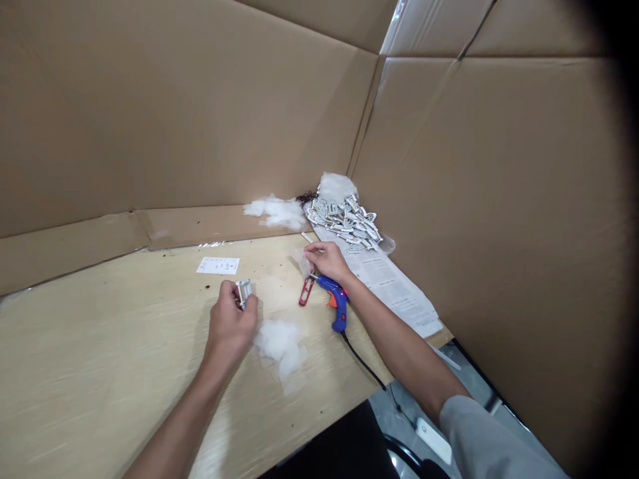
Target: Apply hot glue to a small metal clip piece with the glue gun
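The left hand (230, 324) was closed around a small white piece (244, 291). The piece stuck up out of the top of the fist, pinched between the thumb and the fingers, just above the wooden table (100, 372).

The right hand (327, 259) was further back and to the right. Its fingers held a bit of white fluff (301, 261) that hung from its left side. Right under that hand lay a blue glue gun (336, 303) with an orange trigger, resting on its red wire stand (306, 291). Its black cord (362, 362) ran off the table edge.

A soft clump of white stuffing (282, 342) lay on the table, just to the right of the left hand. A small white card (218, 266) lay further back. In the corner sat more stuffing (277, 211) and a pile of small white pieces (347, 221) on a printed paper sheet (394, 286). Tall cardboard walls (174, 113) stood around the table.
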### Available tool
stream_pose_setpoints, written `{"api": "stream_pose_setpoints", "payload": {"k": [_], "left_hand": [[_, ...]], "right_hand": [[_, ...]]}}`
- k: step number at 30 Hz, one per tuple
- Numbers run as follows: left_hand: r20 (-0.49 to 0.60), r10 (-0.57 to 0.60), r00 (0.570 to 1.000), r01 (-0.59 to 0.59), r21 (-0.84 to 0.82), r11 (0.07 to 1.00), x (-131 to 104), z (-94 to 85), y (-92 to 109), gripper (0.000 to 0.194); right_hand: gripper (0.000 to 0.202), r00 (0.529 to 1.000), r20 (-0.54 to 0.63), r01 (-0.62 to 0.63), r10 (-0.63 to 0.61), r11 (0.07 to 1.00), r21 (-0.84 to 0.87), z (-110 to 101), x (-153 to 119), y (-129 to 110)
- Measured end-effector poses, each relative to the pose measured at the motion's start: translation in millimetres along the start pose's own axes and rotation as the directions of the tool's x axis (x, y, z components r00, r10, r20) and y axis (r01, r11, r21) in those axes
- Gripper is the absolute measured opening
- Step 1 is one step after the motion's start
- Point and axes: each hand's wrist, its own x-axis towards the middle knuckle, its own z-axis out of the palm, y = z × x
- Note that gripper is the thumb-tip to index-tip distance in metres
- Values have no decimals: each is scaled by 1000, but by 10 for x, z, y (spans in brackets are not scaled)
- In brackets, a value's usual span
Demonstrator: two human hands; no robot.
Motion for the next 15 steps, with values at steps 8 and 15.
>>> {"api": "stream_pose_setpoints", "payload": {"k": [8, 15], "left_hand": [[73, 97, 993, -84, -160, 983, -80, -3, 91, 17], [481, 167, 861, -174, -29, 984, -637, 309, 774, 55]], "right_hand": [[32, 999, 25, 26, -32, 979, 203, -60, -53, -228], [42, 994, -82, 99, -73, 924, 370, -140, -132, -459]]}}
